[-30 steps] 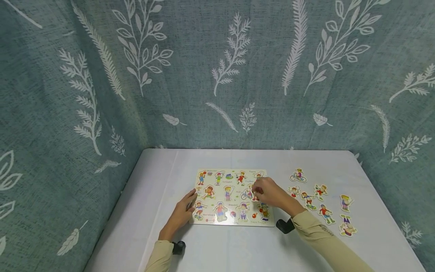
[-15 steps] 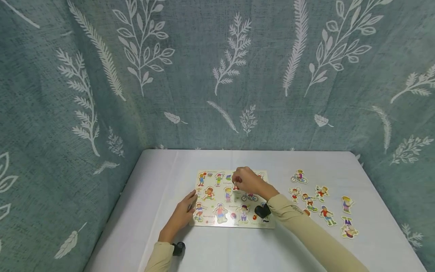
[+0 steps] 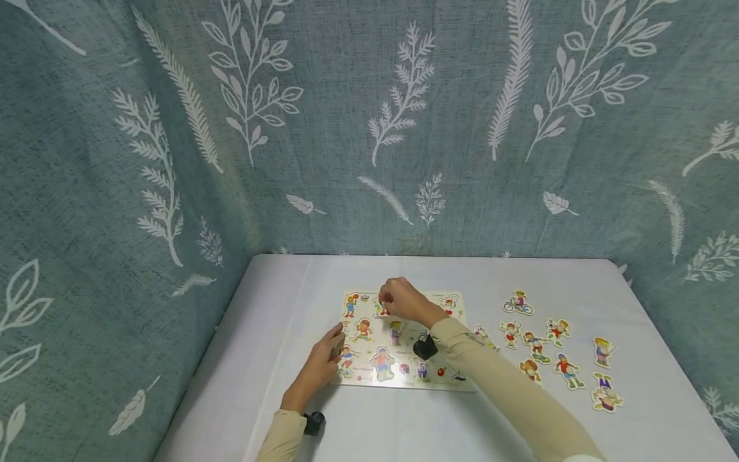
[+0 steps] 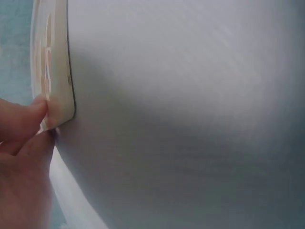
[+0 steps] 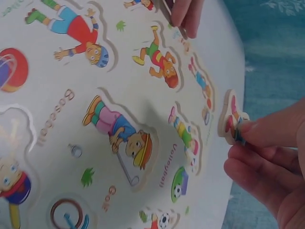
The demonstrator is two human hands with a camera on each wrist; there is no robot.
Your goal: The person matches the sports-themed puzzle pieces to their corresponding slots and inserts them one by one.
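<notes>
The sports-figure puzzle board (image 3: 412,380) lies flat on the table, its recesses printed with children and sport names. At its left edge, my left hand (image 3: 320,366) pinches the rim; in the left wrist view the thumb lies on top near a rounded corner of the board (image 4: 61,81). My right hand (image 3: 404,300) is above the board's upper part. Between thumb and fingers it pinches a small wooden puzzle piece (image 5: 232,119), seen in the right wrist view beyond the volleyball figure (image 5: 186,138). Part of the piece's picture is covered by the thumb.
Loose puzzle pieces lie right of the board, among them a cyclist (image 3: 518,302), a golfer (image 3: 603,353) and a red-shirted figure (image 3: 568,371). My right sleeve (image 3: 496,372) passes over the board's right side. A leaf-patterned curtain (image 3: 346,128) stands behind the white table (image 3: 358,423).
My right hand has moved left across the board's top row, from the right side to above the volleyball area, still pinching the piece. The left hand stays at the board's left edge.
</notes>
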